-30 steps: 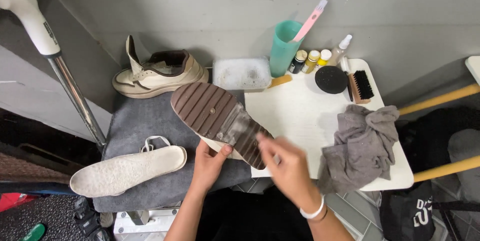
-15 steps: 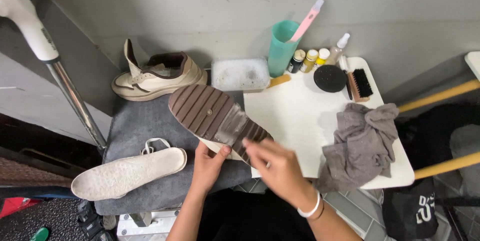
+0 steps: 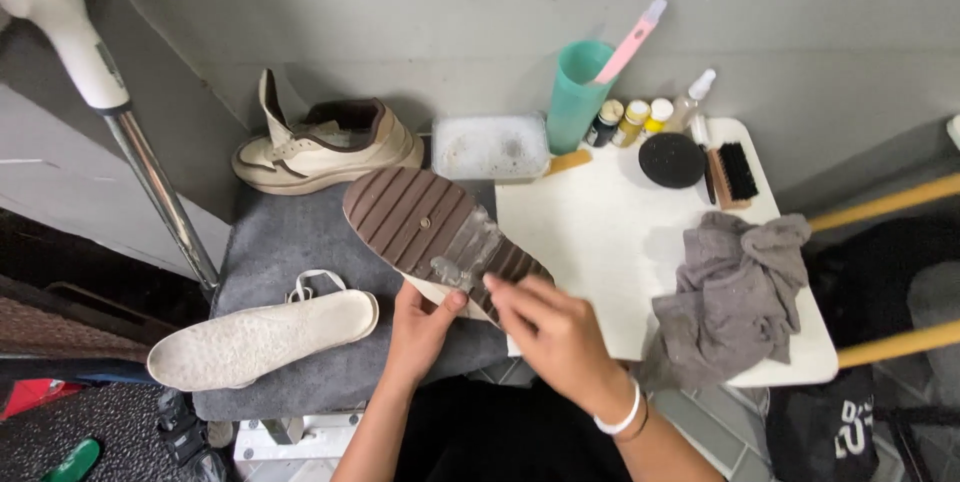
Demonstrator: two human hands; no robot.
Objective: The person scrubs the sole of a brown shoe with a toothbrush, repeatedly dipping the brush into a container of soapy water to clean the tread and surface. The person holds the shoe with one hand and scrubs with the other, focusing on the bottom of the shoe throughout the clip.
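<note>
The upturned shoe (image 3: pixel 430 234) is staying tilted over the grey mat (image 3: pixel 290 242), its brown sole facing up. The left hand (image 3: pixel 420 327) is still gripping its edge from below, while the right hand (image 3: pixel 560 337), fingers curled, is sliding back toward the heel; whether it is pinching anything, I cannot tell.
</note>
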